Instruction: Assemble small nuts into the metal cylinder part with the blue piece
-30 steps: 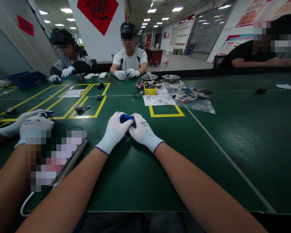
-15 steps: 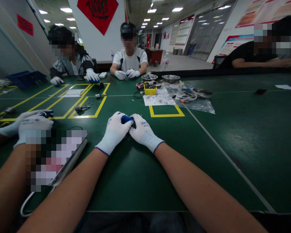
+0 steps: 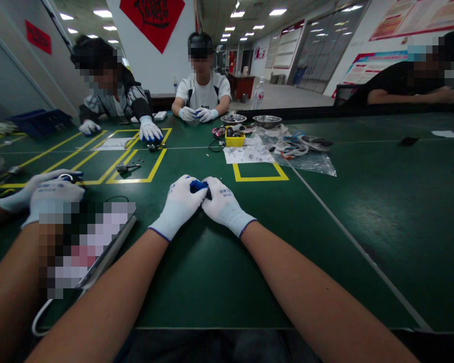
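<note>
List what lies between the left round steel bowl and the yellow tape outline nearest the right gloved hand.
The head view shows a small yellow box of parts and a white, speckled paper sheet between the steel bowl and the tape outline.

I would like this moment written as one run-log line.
left hand: holds small dark part | right hand: holds same part | part: mostly hidden | beyond: yellow bin, white sheet on green table

Hands (image 3: 203,196) meet, fingers curled (both gloved).
</note>
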Demonstrator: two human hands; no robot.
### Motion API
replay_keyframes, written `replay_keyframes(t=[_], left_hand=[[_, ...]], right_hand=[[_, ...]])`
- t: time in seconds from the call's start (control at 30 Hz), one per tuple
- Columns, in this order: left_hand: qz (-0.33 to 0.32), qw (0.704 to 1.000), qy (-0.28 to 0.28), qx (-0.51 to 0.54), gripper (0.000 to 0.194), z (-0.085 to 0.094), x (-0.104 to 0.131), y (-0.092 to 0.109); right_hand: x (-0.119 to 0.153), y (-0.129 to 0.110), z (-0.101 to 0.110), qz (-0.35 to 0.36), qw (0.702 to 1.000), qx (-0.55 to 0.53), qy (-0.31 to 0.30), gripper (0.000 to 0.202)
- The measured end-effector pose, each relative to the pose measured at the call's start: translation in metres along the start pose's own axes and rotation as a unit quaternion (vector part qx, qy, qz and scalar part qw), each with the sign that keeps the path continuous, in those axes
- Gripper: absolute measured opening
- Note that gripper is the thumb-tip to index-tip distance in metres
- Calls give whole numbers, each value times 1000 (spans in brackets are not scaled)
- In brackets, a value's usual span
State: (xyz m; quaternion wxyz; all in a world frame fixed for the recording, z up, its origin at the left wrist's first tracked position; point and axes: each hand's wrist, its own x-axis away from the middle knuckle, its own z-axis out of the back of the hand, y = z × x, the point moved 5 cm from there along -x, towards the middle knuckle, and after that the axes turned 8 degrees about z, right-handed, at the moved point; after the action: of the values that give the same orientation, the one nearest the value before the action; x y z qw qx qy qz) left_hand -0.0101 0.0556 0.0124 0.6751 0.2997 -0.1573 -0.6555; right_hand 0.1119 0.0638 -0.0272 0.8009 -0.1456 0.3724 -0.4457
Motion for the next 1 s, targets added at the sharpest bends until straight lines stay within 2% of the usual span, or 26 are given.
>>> replay_keyframes(t=[0.4,1.0], left_hand=[[-18,1000,8,-6,9,-2,1,1],[15,1000,-10,-9,5,-2,0,0]], right_hand=[[-1,0,0,2,1000,8,5,24],[0,-1,2,-4,1000,5,-9,23]])
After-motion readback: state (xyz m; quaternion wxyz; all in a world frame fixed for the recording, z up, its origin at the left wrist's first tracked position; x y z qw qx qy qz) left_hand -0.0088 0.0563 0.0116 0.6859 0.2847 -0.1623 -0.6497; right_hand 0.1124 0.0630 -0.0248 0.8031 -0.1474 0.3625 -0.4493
